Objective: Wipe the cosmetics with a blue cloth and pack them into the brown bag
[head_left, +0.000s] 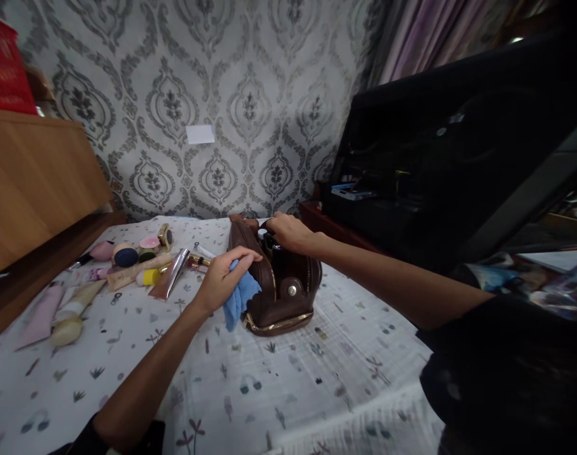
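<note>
A brown leather toiletry bag [281, 311] stands on the patterned cloth with its zipped top spread apart, some dark and white items just visible inside. My left hand [224, 278] is closed on a blue cloth [241, 294] against the bag's left side. At the bag's far rim, my right hand [288, 232] reaches over the opening with bent fingers; their tips are partly hidden, and I cannot make out what they grip. Nearest my left hand lies a shiny pinkish tube [170, 275].
Cosmetics are spread on the left, including a yellow-capped tube [148, 277], a pink tube [42, 316] and a round cream bottle [66, 331]. A wooden cabinet [36, 183] borders the left. A large black screen [440, 145] stands at right, before the patterned wall [250, 82].
</note>
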`<state>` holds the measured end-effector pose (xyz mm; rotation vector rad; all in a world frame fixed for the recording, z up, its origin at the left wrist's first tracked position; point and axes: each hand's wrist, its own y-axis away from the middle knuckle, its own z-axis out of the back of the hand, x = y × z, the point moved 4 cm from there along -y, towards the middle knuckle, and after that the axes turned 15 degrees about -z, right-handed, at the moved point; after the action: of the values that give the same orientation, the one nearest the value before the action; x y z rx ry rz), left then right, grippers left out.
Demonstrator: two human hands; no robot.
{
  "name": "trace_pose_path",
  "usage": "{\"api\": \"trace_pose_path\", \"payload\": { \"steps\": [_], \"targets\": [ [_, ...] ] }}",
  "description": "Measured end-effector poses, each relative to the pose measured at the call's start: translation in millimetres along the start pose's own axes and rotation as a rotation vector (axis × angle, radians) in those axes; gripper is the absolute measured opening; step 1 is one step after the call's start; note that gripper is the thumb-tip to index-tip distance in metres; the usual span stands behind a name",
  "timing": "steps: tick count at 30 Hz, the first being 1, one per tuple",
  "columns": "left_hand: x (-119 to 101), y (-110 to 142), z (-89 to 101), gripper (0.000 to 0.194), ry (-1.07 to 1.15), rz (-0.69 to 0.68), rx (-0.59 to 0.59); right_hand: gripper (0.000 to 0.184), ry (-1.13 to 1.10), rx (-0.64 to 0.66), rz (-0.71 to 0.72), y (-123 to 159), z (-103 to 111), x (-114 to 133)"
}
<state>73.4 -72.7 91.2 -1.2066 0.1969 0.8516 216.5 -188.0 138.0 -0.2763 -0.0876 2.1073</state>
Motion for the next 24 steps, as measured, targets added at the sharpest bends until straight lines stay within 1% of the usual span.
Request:
{"api": "trace_pose_path", "payload": {
  "steps": [9,21,24],
  "targets": [
    [-0.6,-0.1,0.2,0.030,0.015,0.004,-0.006,0.033,0.020,-0.001,0.038,6.9,0.6,6.6],
    [0.2,-0.1,0.7,0.033,0.012,-0.008,0.010,0.030,0.000,-0.003,0.048,6.1,-3.6,2.8],
    [0.8,0.5,1.1,0.033,0.016,-0.008,0.013,0.030,-0.026,-0.008,0.052,6.4,-1.6,1.8]
  ]
}}
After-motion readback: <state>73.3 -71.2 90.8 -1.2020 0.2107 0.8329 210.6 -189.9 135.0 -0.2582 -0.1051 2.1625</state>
